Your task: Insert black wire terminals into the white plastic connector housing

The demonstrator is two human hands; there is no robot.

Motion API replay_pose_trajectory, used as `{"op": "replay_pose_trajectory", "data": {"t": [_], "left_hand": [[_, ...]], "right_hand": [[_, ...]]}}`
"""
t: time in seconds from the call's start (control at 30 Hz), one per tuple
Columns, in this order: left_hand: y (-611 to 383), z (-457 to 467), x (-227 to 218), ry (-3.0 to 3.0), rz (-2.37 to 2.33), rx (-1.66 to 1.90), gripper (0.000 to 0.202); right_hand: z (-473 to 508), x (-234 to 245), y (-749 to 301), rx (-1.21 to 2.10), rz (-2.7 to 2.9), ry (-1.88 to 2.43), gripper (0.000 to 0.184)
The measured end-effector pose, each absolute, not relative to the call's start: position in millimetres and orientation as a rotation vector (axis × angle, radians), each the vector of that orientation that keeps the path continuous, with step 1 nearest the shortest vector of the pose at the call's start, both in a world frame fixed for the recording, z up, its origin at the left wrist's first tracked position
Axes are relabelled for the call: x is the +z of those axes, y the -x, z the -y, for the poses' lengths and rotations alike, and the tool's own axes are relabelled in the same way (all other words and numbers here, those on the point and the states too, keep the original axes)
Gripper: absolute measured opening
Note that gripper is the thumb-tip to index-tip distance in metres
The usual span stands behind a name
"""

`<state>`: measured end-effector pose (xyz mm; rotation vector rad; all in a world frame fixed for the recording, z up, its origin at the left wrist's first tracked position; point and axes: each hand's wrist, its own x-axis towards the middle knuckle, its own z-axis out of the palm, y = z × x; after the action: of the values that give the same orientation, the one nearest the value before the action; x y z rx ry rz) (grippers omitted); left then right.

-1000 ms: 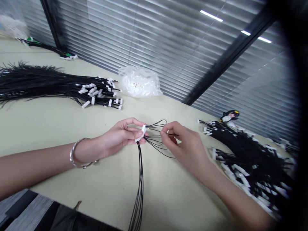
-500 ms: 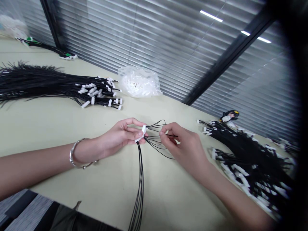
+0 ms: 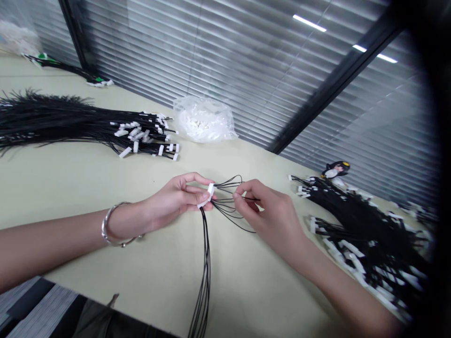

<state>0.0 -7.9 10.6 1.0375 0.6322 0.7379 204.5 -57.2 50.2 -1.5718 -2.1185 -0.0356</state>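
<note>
My left hand [image 3: 176,198] pinches a small white connector [image 3: 207,195] between thumb and fingers above the pale table [image 3: 88,188]. Thin black wires [image 3: 229,199] fan out from the connector toward my right hand [image 3: 271,213], whose thumb and forefinger are closed on one wire end. The rest of the black wire bundle [image 3: 205,267] hangs down from the left hand and runs off the table's near edge. A silver bracelet [image 3: 112,230] circles my left wrist.
A large pile of black wire harnesses with white connectors [image 3: 81,129] lies at the left. Another such pile [image 3: 362,234] lies at the right. A clear plastic bag of white parts [image 3: 204,119] sits by the window blinds. A small penguin figure [image 3: 336,169] stands at the back right.
My right hand shifted slightly left toward the connector a second ago; since then both hands have stayed almost still.
</note>
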Motion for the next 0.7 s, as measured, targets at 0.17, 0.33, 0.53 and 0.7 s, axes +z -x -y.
{"op": "replay_pose_trajectory", "data": {"t": [0.17, 0.33, 0.53, 0.7], "left_hand": [[-0.7, 6.6, 10.0, -1.043, -0.648, 0.738, 0.028], [-2.2, 6.3, 9.4, -1.051, -0.627, 0.763, 0.028], [-2.4, 8.1, 9.3, -1.050, -0.607, 0.765, 0.029], [-2.3, 7.4, 7.9, -1.055, -0.601, 0.780, 0.027]], "right_hand": [[59.5, 51.5, -204.1, -0.064, 2.131, 1.547, 0.016], [60.1, 51.3, -202.9, -0.095, 2.141, 1.534, 0.016], [58.1, 48.5, -200.4, -0.151, 2.158, 1.485, 0.014], [59.0, 45.7, -199.9, -0.173, 2.168, 1.451, 0.013]]}}
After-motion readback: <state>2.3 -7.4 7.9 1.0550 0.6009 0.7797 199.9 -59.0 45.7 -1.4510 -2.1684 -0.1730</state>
